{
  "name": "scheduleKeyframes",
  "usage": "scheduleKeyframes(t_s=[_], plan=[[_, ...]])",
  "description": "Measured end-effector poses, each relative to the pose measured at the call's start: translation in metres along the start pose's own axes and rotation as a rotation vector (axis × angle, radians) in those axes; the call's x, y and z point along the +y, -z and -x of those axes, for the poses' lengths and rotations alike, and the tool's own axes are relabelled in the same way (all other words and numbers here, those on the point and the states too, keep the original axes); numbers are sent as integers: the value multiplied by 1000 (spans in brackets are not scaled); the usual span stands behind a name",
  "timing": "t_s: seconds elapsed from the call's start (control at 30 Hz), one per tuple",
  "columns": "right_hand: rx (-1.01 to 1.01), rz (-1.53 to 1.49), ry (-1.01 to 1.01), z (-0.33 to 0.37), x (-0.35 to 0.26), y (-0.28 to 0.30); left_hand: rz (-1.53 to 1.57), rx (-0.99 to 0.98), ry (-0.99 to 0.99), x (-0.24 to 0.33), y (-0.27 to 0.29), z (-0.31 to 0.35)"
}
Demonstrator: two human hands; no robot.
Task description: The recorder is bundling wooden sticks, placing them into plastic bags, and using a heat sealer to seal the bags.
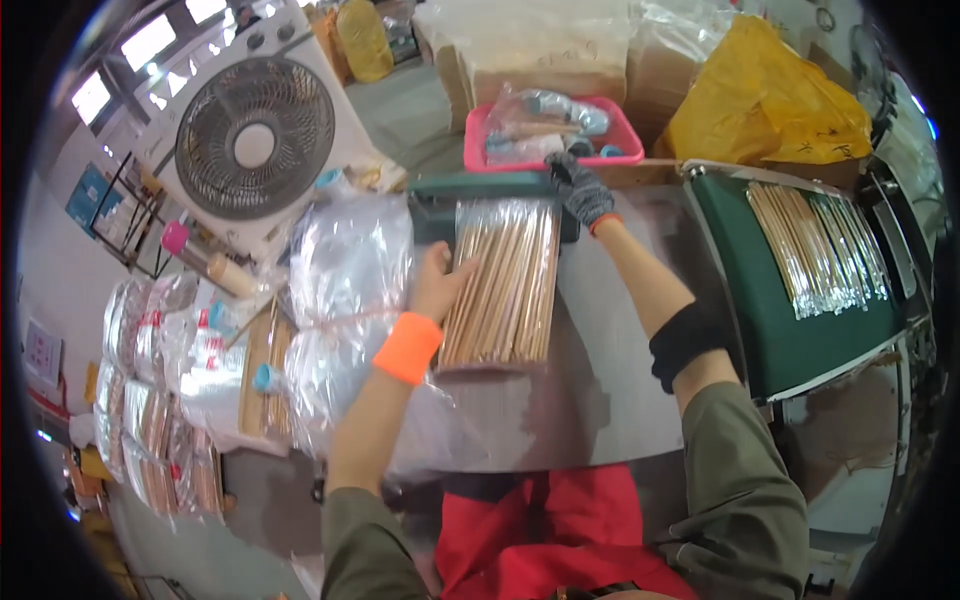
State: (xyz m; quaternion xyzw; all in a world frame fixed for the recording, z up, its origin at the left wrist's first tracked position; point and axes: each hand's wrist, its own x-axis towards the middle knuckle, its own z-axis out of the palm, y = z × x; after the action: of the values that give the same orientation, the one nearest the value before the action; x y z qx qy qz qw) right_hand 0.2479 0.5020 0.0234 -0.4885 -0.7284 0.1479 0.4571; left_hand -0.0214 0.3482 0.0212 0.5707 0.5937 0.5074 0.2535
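One pack of sticks (503, 290) lies lengthwise near-to-far on the table (640, 410), its left side touched by the nearer, half-open left hand (440, 285); beside its far right corner, the gloved right hand (582, 190) looks curled, hold unclear.

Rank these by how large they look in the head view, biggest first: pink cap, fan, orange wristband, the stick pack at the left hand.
1. Fan
2. Stick pack
3. Orange wristband
4. Pink cap
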Motion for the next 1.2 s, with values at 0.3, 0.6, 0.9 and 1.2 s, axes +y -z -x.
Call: scheduleKeyframes(t_s=[0.3, 0.6, 0.9, 1.2], plan=[[-268, 514, -160, 6, -43, -20, -422, -632, 512, 122, 278, 386], [-136, -602, -553, 99, -50, -84, -563, -629, 408, 109, 253, 512], [-368, -1630, -886, 412, -331, -96, -522, -662, 5, 85, 207, 568], [-1700, -49, 1558, 479, -506, -134, -878, -553, 555, 130, 271, 644]])
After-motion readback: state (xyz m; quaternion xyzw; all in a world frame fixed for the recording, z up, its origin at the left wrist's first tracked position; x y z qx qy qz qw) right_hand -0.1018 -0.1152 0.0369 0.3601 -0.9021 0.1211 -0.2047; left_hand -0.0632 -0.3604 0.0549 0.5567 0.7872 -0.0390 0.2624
